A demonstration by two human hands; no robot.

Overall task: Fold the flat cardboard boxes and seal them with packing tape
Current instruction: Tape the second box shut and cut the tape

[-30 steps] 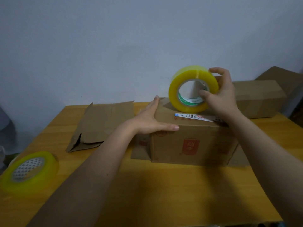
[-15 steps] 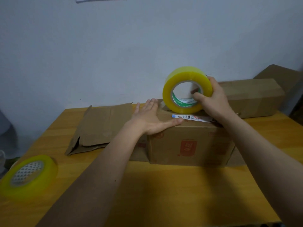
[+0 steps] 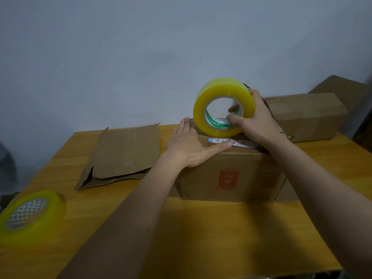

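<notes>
From the head view I see my right hand (image 3: 259, 121) gripping the yellow tape roll (image 3: 223, 106), thumb hooked into its core and fingers wrapped over the outer rim; the roll stands on edge on top of the folded box (image 3: 231, 174), toward the box's far edge. My left hand (image 3: 189, 146) lies flat with straight fingers pressed on the box's top at about 9 o'clock from the roll, thumb stretched along the front edge and touching a white label (image 3: 229, 142). The box sits on the wooden surface (image 3: 201, 234) near its centre, a red print on its front face. At 9 o'clock from the box, just beside it, lies a flat cardboard box (image 3: 122, 156), still unfolded. At 2 o'clock, behind my right hand, a second assembled box (image 3: 308, 115) rests against the wall. A spare tape roll (image 3: 30, 216) lies on its side at 8 o'clock, near the surface's left edge, well apart from the box.
</notes>
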